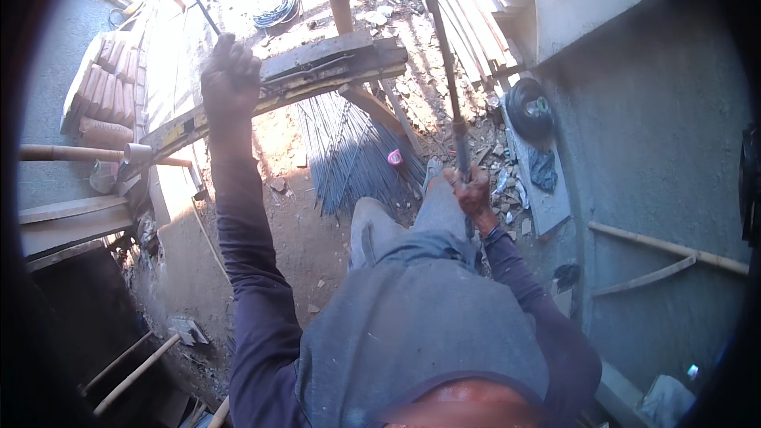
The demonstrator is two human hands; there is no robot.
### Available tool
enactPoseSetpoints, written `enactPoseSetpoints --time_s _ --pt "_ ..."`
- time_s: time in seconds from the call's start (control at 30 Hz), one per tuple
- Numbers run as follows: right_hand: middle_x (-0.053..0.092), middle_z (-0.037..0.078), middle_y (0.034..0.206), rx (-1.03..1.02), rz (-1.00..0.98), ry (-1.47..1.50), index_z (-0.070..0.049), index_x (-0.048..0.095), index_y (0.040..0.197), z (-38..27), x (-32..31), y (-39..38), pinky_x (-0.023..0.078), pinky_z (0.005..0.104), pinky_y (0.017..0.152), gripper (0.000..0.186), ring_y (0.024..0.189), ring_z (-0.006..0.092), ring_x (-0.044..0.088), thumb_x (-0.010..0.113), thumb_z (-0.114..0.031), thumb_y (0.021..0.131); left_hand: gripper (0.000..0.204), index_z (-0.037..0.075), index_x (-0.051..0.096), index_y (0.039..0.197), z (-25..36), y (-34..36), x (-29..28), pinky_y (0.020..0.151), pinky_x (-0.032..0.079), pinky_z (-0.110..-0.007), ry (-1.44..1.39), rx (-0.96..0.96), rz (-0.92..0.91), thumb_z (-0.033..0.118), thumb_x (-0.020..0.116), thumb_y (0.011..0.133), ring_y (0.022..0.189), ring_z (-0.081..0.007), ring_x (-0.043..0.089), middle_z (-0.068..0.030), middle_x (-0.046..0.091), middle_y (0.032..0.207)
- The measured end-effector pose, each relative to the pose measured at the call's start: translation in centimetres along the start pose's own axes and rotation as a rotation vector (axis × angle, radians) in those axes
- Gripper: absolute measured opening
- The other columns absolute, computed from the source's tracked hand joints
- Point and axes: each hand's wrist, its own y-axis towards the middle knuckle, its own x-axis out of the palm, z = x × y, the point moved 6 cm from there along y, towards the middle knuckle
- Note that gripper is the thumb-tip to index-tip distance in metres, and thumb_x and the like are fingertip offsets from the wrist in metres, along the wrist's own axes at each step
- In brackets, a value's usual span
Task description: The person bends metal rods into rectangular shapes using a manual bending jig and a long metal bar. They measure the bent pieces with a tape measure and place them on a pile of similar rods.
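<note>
Your right grip (470, 189) is wrapped around the long bar (452, 83), which points forward, right of the worktop (317, 55) — your left grip (230, 78), farther from it, clasps a thin rod (200, 1).

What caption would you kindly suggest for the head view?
Left grip on a thin rod by a worn beam, right grip around a long bar, grey rods on the ground.

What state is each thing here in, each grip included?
Left grip: closed around the thin dark rod.
Right grip: closed around the long bar.
Thin dark rod: held, slanting.
Long bar: held, roughly straight.
Grey rods: loose, spread on the ground.
Beam: raised above ground.
Black coil: wound in a ring.
Sacks: stacked.
</note>
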Motion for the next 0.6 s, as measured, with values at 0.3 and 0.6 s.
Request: enactPoseSetpoints --time_s 0.3,0.6 --pt "0.058 0.004 0.064 -0.391 0.091 -0.049 0.001 0.064 0.092 -2.9 -2.9 7.0 0.045 0.0297 0.05 0.016 0.055 0.01 0.054 0.075 -0.011 0.09 0.016 0.002 0.056 0.113 2.9 -5.2 9.6 0.066 0.062 -0.036 0.271 0.258 0.052 0.013 0.058 0.102 0.09 -0.0284 0.072 -0.0151 0.067 0.099" --pt "0.071 0.004 0.091 -0.227 -0.328 0.445 -0.001 0.066 0.108 -2.1 1.0 19.3 0.051 0.0255 0.07 0.021 0.081 0.008 0.063 0.073 -0.014 0.094 0.014 -0.001 0.057 0.105 -1.8 -4.8 12.3 0.076 0.064 -0.042 0.191 0.534 0.469 0.011 0.062 0.099 0.092 -0.0332 0.073 -0.0187 0.068 0.099"
